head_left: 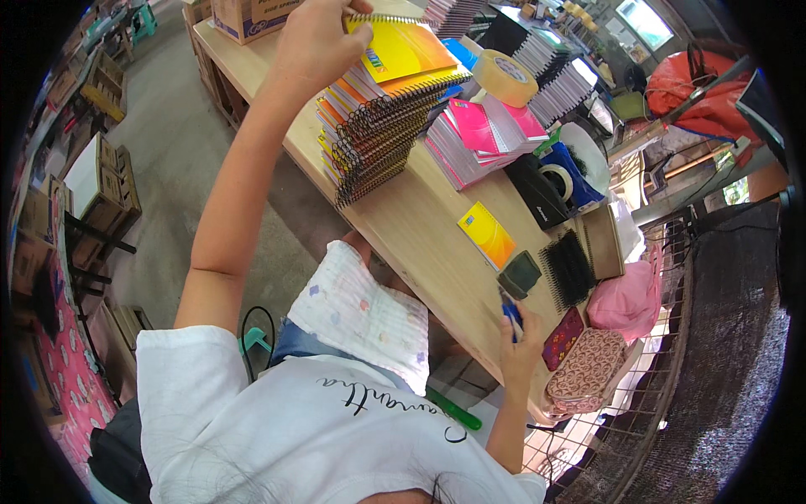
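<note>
My left hand (323,40) is closed on the edge of a yellow spiral notebook (405,52) at the top of a tall stack of spiral notebooks (382,134). Its fingertips are partly hidden by the cover. Lower right, by the table's near edge, my right hand (522,343) is wrapped around blue-handled pliers (511,314), whose dark tip points away from me. Just beyond the tip sits a dark green block (520,275). A smaller yellow-orange notebook (487,235) lies flat behind it.
Pink notebooks (478,134) stand beside the stack, with a tape roll (506,77) on top. Bundled black spiral coils (567,269), a patterned pouch (586,370) and a pink bag (625,298) crowd the table's right end. A cloth (361,307) covers my lap.
</note>
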The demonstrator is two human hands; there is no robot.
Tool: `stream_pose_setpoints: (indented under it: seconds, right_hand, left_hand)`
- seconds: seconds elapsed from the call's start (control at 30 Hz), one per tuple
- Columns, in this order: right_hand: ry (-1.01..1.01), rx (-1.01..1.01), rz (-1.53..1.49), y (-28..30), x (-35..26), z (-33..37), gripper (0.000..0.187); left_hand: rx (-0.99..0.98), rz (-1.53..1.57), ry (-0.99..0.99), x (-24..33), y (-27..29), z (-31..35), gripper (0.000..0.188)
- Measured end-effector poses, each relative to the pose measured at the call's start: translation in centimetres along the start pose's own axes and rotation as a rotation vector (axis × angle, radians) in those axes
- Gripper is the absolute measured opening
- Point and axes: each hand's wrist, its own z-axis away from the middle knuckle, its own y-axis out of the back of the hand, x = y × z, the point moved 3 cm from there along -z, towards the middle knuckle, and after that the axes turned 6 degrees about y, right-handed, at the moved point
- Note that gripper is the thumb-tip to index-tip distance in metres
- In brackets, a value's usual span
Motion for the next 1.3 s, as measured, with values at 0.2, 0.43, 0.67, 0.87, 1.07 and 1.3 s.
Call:
stream_pose_setpoints:
  seconds: [0.2, 0.43, 0.67, 0.87, 1.07, 1.3]
  right_hand:
    - [0.276, -0.009, 0.451, -2.3, 3.5, 2.2, 0.038]
    - [-0.087, 0.244, 0.234, 1.0, 9.7, -6.2, 0.02]
    - [-0.2, -0.01, 0.597, -2.1, 16.4, -9.8, 0.015]
    - [-0.028, 0.264, 0.545, -1.4, 18.1, -10.6, 0.021]
    - [0.116, 0.293, 0.297, 2.6, 12.3, -7.9, 0.033]
    - [-0.062, 0.089, -0.329, -3.7, 2.7, -5.3, 0.019]
  left_hand:
    - [0.09, 0.509, -0.294, 7.7, 3.1, 7.3, 0.032]
    - [-0.896, 0.098, 0.256, 11.2, -25.8, 19.1, 0.043]
    - [-1.037, -0.165, 0.42, 13.7, -29.2, 20.0, 0.051]
    - [-0.963, 0.293, 0.291, 12.7, -30.3, 21.0, 0.063]
    - [-0.559, 0.779, -0.066, 6.3, -19.2, 20.8, 0.061]
    - [-0.503, 0.789, -0.024, 4.5, -18.2, 24.6, 0.029]
